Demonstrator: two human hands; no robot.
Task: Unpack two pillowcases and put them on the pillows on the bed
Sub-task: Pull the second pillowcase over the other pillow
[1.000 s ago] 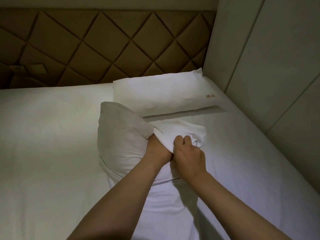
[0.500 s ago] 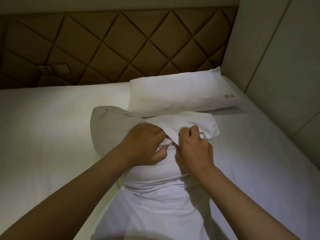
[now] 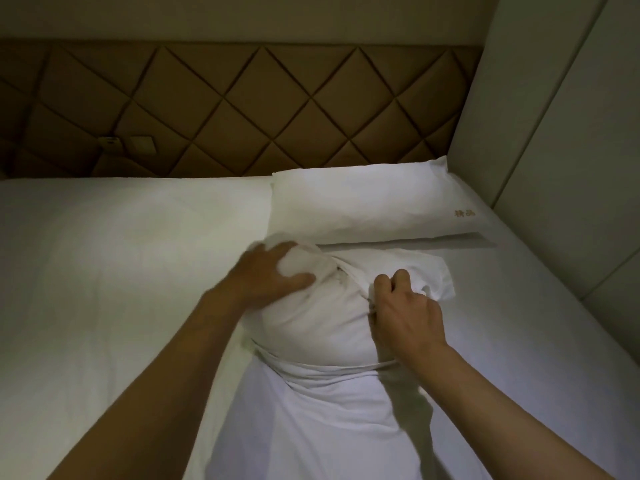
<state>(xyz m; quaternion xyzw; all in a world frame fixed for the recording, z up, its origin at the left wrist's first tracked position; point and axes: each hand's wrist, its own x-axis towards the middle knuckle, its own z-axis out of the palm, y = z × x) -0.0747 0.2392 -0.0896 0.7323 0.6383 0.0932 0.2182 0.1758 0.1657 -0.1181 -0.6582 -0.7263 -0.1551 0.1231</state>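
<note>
A pillow lies on end in the middle of the bed, most of it inside a white pillowcase that trails toward me. My left hand grips the pillow's far left corner through the cloth. My right hand is closed on the pillowcase's open edge at the pillow's right side, where a loose flap lies. A second pillow, in a white case with small gold lettering, lies flat at the head of the bed.
The bed is covered with a white sheet. A brown diamond-quilted headboard runs along the back, with two small wall plates at its left. A pale padded wall panel borders the bed on the right.
The bare grey end of the pillow has gone under the pillowcase. My left hand moved up to the pillow's far left corner; my right hand shifted right along the case's edge.
</note>
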